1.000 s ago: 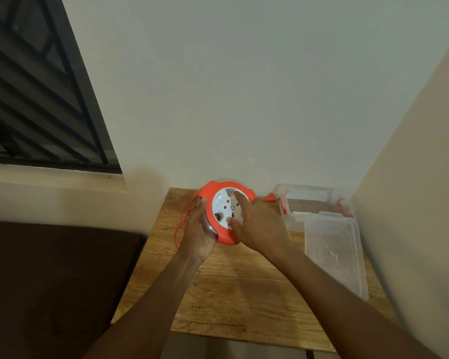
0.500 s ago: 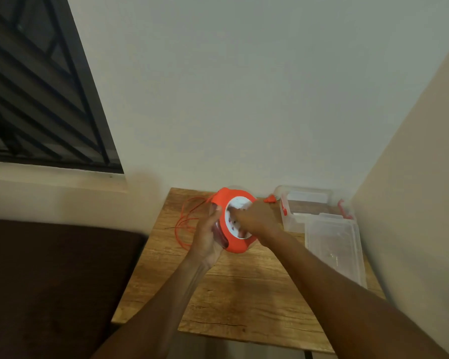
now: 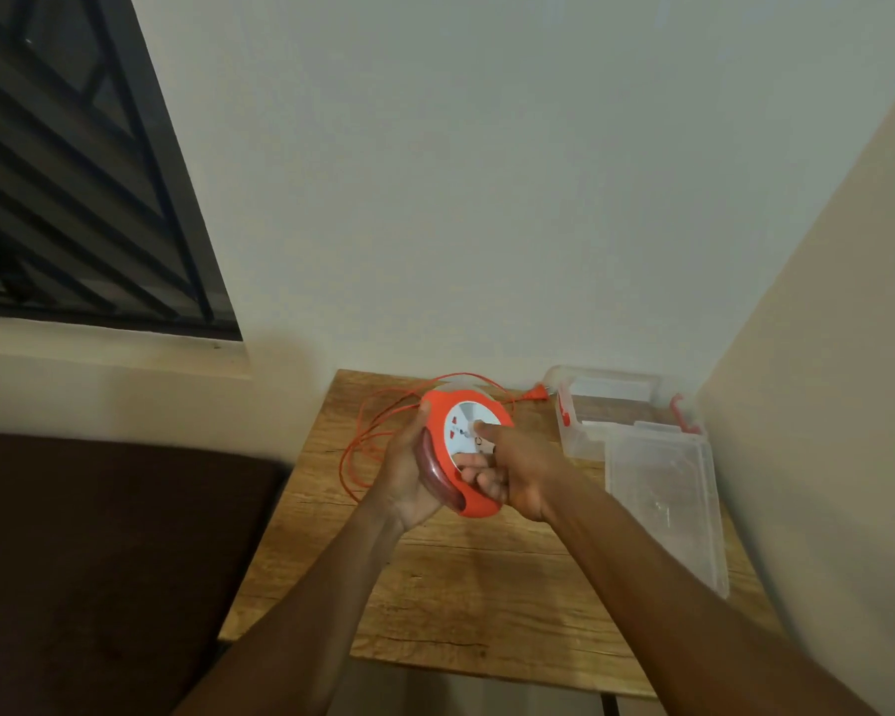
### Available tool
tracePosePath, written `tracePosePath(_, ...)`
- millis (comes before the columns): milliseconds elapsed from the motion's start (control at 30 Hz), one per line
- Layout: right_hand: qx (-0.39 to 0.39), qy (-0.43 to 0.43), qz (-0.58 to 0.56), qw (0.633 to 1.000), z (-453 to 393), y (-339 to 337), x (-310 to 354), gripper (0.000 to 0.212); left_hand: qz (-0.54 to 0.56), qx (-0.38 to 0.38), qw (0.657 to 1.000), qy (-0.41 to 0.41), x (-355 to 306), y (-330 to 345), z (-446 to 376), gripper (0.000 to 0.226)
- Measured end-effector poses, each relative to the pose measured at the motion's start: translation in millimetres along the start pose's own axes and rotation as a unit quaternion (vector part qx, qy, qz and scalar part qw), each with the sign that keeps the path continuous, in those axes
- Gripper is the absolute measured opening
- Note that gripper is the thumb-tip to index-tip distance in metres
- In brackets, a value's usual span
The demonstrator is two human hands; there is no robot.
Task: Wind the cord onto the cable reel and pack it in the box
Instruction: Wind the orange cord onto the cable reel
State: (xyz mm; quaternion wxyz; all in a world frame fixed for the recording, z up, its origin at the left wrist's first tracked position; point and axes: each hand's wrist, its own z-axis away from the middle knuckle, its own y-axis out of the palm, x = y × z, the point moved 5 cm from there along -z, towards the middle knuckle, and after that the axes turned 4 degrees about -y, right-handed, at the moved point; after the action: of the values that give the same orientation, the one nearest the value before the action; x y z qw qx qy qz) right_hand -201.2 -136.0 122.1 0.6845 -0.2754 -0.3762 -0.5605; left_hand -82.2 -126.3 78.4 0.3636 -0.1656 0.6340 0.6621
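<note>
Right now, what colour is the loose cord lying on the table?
Orange, the same as the reel's casing. The cord shows best in the head view, looped left of the reel.

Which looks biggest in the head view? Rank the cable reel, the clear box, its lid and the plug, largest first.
1. lid, though it lies nearer the camera, which may flatter it
2. clear box, partly hidden behind the lid, so its place against the lid is unsure
3. cable reel
4. plug
</note>
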Motion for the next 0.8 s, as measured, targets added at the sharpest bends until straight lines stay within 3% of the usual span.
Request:
tracePosePath(67,0.018,-0.038,0.072,0.997,7.5,-0.6,8.4,0.027,0.032,0.028,0.999,0.01,-5.4,-0.5,1.2,0.057)
tracePosePath(133,-0.01,-0.126,0.239,0.963,13.6,-5.1,20.8,0.025,0.05,0.054,0.997,0.014,-4.2,0.0,1.1,0.054)
tracePosePath(200,-0.086,-0.231,0.461,0.852,19.6,-6.7,33.1,0.031,0.056,0.052,0.997,0.018,-2.1,0.5,1.2,0.055)
tracePosePath(233,-0.118,-0.269,0.522,0.801,23.0,-4.8,37.0,0.034,0.057,0.05,0.997,0.021,-2.1,0.4,1.3,0.054)
tracePosePath(267,-0.134,-0.289,0.544,0.776,25.3,-3.0,39.7,0.037,0.058,0.05,0.997,0.022,-2.6,0.7,1.7,0.053)
tracePosePath(400,-0.125,-0.28,0.571,0.761,24.3,-4.7,42.5,0.043,0.055,0.042,0.997,0.027,-2.2,0.2,3.6,0.053)
tracePosePath(567,-0.139,-0.321,0.612,0.71,28.8,-7.3,42.4,0.052,0.037,0.024,0.998,0.04,-4.8,0.7,5.2,0.059)
tracePosePath(800,-0.068,-0.29,0.66,0.69,22.9,-10.0,35.5,0.066,0.031,0.02,0.999,0.032,-9.7,-7.5,8.0,0.065)
